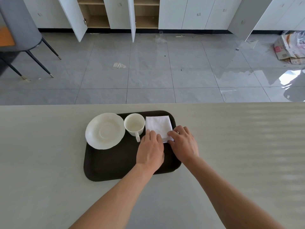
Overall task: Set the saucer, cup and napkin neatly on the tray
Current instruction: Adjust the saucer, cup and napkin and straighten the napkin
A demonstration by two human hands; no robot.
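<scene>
Napkin place: the folded white napkin (158,127) lies on the far right part of the dark tray (113,164), just beside the cup (134,123).
Napkin axis: its long side runs from the person away, a little tilted.
Left hand (150,151): flat, fingers together, pressing on the near left corner of the napkin.
Right hand (184,142): fingers curled onto the near right corner; whether it pinches, I cannot tell.
Nearer hand: both are equally near, on the near edge.
Saucer (104,130): at the far left, its edge over the tray rim.
Judgement: only squaring of the napkin seems to remain.
</scene>
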